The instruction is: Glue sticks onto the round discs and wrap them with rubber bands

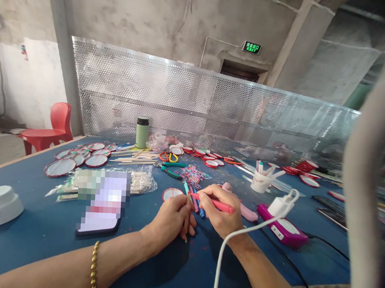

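My left hand (pixel 172 216) is closed around a thin wooden stick (pixel 186 223), held upright over the blue table. In my right hand (pixel 223 210) is a red marker pen (pixel 221 205), its tip end at the upper part of the stick. Several more markers (pixel 196 200), teal, pink and blue, lie just beyond and between the hands. A round white disc with a red rim (pixel 172 194) sits behind my left hand, partly covered by it. Farther back lie teal-handled pliers (pixel 171 171) and a heap of coloured rubber bands (pixel 194 175).
A phone (pixel 105 204) rests on bagged sticks (pixel 142 178) at left, near a white jar (pixel 1 205). To the right are a paper cup of pens (pixel 260 182) and a purple power strip (pixel 281 228); a white cable (pixel 229 238) crosses before my right forearm. A green bottle (pixel 142 132) stands behind.
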A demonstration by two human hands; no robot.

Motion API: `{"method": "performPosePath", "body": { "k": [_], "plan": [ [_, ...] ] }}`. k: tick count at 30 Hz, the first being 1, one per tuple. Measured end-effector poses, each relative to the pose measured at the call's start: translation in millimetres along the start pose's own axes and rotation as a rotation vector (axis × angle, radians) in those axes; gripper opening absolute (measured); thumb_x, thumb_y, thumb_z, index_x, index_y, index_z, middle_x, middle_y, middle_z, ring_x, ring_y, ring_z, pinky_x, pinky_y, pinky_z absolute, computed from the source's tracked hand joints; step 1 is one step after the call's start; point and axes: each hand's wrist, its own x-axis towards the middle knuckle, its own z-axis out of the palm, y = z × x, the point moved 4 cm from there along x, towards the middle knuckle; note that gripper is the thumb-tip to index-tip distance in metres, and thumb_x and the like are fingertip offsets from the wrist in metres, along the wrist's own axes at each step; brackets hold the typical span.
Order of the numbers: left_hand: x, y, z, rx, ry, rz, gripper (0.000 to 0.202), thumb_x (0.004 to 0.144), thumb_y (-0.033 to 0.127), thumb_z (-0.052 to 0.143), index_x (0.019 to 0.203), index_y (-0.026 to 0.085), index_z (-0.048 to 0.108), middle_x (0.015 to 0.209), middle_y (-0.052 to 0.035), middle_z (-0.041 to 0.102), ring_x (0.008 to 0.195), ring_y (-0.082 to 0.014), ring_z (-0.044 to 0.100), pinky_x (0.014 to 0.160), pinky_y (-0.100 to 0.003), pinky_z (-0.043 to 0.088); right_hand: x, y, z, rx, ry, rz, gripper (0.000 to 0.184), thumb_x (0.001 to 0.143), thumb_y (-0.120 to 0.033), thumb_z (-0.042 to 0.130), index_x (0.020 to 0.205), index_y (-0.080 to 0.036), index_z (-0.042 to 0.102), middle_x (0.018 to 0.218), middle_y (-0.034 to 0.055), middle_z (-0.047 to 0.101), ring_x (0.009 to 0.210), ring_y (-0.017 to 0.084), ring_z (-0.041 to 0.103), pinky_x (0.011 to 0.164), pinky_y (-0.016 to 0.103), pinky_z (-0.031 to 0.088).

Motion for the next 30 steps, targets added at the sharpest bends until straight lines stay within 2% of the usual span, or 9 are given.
{"method": "performPosePath", "body": {
  "k": [30],
  "plan": [
    [-0.5, 2.2, 0.6, 0.001, -0.009, 0.000, 0.013, 0.086, 0.030, 0.047, 0.085, 0.017, 0.049, 0.059, 0.0009, 0.063, 0.042, -0.0113, 0.061, 0.031, -0.015, 0.043, 0.0, -4.2, 0.0, -0.022, -0.006, -0.001, 0.022, 0.087, -0.021, 0.053, 0.065, -0.018, 0.059, 0.055, -0.0020, 0.059, 0.048, 0.011, 0.054, 0.049, 0.022, 0.042]
  ]
}}
